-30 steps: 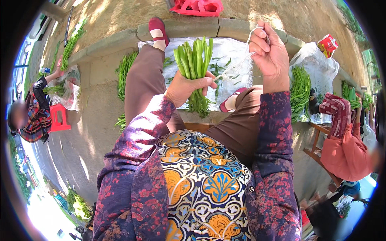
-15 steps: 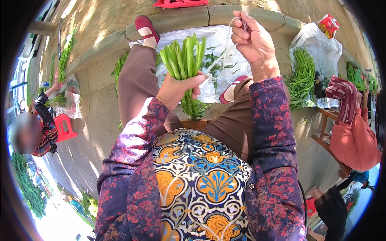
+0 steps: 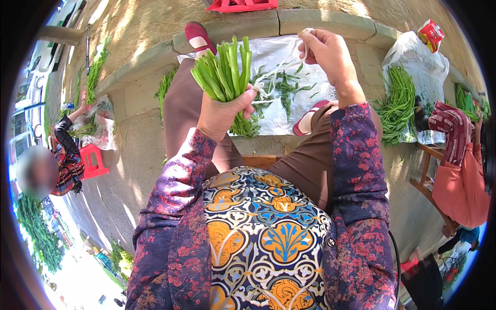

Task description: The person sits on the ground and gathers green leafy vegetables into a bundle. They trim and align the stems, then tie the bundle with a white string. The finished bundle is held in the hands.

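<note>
My left hand (image 3: 221, 111) grips a thick bundle of green stalks (image 3: 225, 72), held upright in front of me. A pale string (image 3: 274, 77) runs from the bundle's middle up to my right hand (image 3: 328, 51), which pinches its end and holds it taut to the upper right. Below the hands a white plastic sheet (image 3: 281, 113) lies on the paving with loose green leaves on it. My legs in brown trousers and red shoes stretch out on both sides of the sheet.
A heap of green stalks (image 3: 397, 106) lies on a white bag at the right, beside a seated person with a pink bag (image 3: 460, 188). At the left another person sits by a red stool (image 3: 93, 160). A stone kerb (image 3: 289, 23) runs along the top.
My left hand has raised the bundle slightly and my right hand has pulled the string farther up and to the right, drawing it tight.
</note>
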`<state>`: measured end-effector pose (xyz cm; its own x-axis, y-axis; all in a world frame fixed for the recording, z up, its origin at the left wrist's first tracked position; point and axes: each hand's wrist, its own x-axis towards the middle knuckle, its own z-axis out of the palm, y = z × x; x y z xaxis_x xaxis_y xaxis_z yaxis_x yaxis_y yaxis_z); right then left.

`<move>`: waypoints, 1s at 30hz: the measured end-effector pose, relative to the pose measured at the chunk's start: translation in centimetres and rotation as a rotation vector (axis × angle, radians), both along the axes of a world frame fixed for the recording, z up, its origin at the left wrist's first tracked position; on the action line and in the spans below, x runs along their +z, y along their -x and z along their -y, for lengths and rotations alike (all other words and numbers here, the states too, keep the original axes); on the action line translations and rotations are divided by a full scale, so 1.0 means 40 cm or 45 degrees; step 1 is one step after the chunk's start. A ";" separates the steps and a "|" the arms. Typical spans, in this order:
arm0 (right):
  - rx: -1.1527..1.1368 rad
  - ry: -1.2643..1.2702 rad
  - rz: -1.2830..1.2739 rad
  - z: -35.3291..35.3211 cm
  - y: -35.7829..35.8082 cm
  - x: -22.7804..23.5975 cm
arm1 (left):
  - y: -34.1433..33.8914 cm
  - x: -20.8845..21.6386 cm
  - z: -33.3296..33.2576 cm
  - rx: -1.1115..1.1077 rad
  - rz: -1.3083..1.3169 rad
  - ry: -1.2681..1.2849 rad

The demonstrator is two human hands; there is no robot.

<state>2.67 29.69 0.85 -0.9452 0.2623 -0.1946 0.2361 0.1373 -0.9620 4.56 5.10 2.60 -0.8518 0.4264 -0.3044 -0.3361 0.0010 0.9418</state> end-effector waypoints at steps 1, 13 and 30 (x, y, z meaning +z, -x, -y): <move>0.028 -0.231 -0.004 -0.007 -0.003 -0.011 | 0.002 0.004 -0.001 0.001 -0.019 0.016; 0.554 -0.193 -0.598 0.092 -0.078 0.055 | 0.006 0.022 0.006 -0.076 -0.033 0.136; 0.769 -0.270 -0.668 0.127 -0.080 0.021 | 0.004 0.045 0.014 -0.144 -0.082 0.165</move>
<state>5.87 24.61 1.68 -0.8892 -0.3387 0.3076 -0.4092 0.2878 -0.8659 4.42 4.56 4.39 -0.8200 0.4813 -0.3096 -0.2661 0.1583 0.9509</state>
